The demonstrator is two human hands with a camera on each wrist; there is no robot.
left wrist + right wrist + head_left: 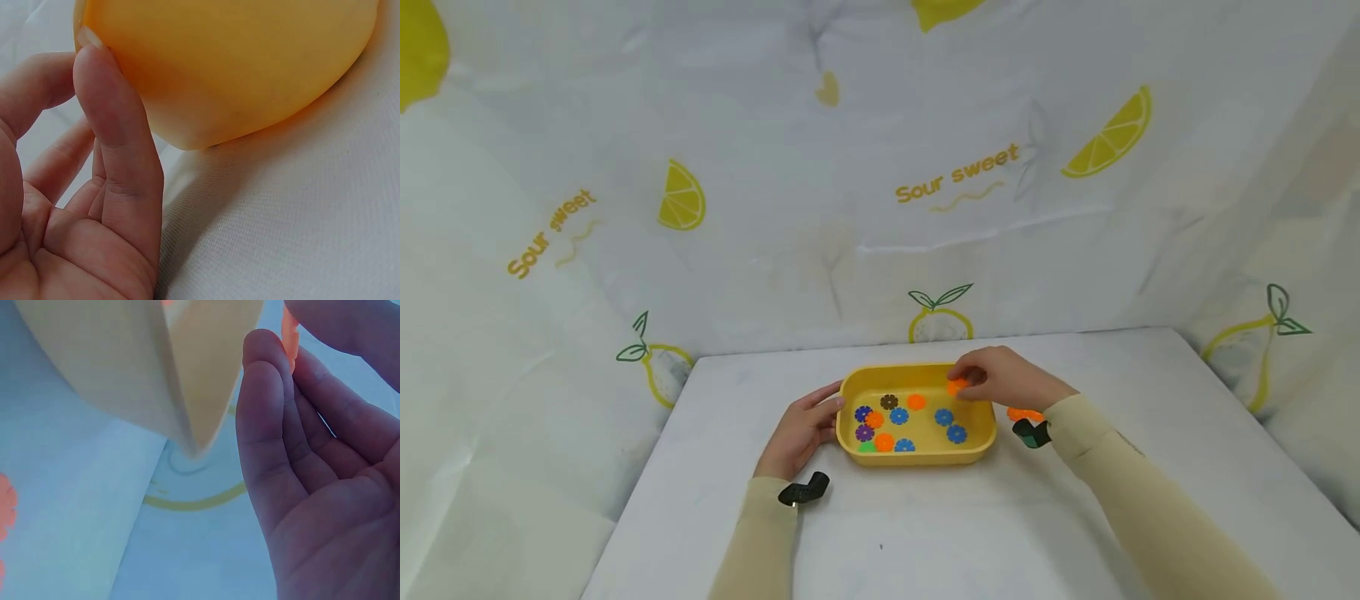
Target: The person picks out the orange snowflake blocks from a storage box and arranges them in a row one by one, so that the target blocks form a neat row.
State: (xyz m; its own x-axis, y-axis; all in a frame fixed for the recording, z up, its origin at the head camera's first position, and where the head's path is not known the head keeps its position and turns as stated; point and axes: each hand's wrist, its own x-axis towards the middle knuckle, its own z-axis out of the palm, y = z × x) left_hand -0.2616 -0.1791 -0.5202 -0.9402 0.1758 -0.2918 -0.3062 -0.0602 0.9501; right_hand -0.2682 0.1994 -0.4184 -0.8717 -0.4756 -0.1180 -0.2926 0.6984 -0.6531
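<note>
Pinched between thumb and fingertips of the right hand [1000,379] is an orange disc [957,387], held over the far right corner of a yellow tray [917,454]. In the right wrist view the same disc [290,331] is seen edge-on between the thumb and the fingers [265,394], just beside the tray's outer corner [187,375].

The left hand [801,429] is laid against the tray's left wall with fingers straight; nothing is grasped by it. In the left wrist view a fingertip [94,69] is seen touching the tray's rounded outer wall [250,62], while the palm is kept relaxed on the white table [300,219].

The tray is set near the middle of the table [925,517]. Inside it lie small flower-shaped discs: blue ones [956,433], orange ones [915,402], a purple one [864,432], a brown one [889,401] and a green one [867,447] at the near wall. Most are spread singly; a few at the left side touch or overlap.

More orange discs [1024,413] are seen on the table just to the right of the tray, partly hidden by the right wrist. A dark strap mount is worn at each wrist. A white cloth with lemon prints [681,200] is hung around the table.
</note>
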